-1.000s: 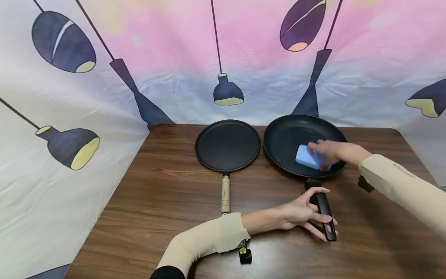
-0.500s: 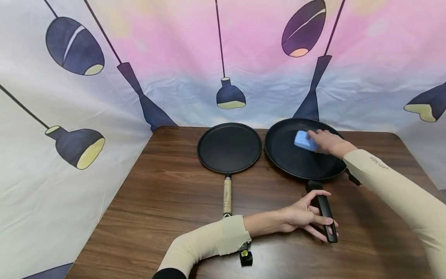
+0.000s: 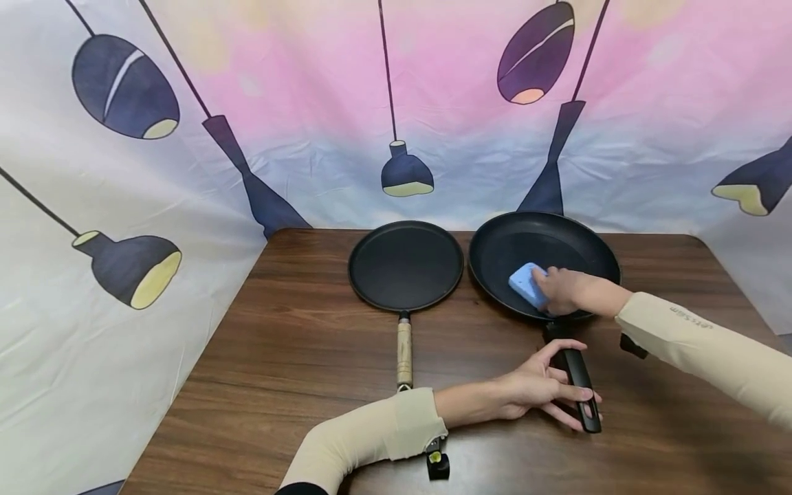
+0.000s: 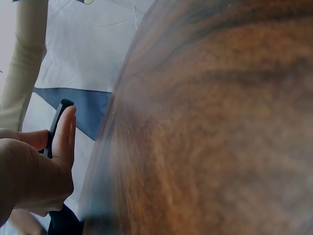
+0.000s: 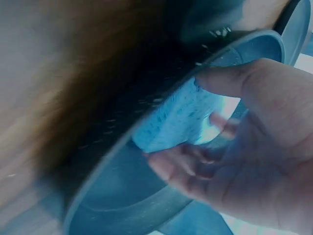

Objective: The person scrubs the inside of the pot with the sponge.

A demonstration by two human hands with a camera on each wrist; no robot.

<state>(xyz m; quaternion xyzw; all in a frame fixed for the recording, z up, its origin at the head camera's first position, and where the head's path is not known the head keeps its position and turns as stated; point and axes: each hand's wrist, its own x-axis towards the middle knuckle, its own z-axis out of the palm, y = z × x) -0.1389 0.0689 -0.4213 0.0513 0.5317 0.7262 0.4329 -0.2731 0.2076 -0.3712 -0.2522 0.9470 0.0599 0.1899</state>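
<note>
A deep black frying pan [image 3: 544,237] stands at the back right of the table, its black handle [image 3: 578,371] pointing toward me. My left hand [image 3: 537,385] grips that handle, thumb and fingers on either side of it. Inside the pan, my right hand [image 3: 566,289] holds a light blue sponge [image 3: 526,283] against the near left part of the surface. The right wrist view shows the sponge [image 5: 171,117] pinched between thumb and fingers, close to the pan's rim [image 5: 107,161].
Left of the frying pan lies a flat black griddle pan [image 3: 405,265] with a wooden handle [image 3: 404,350]. My left forearm crosses just in front of that handle's end. A printed cloth [image 3: 297,103] hangs behind the brown wooden table [image 3: 278,357].
The right hand and sponge have swept around in the pan, first toward the back, then forward and left to the near side. My left hand stays on the handle.
</note>
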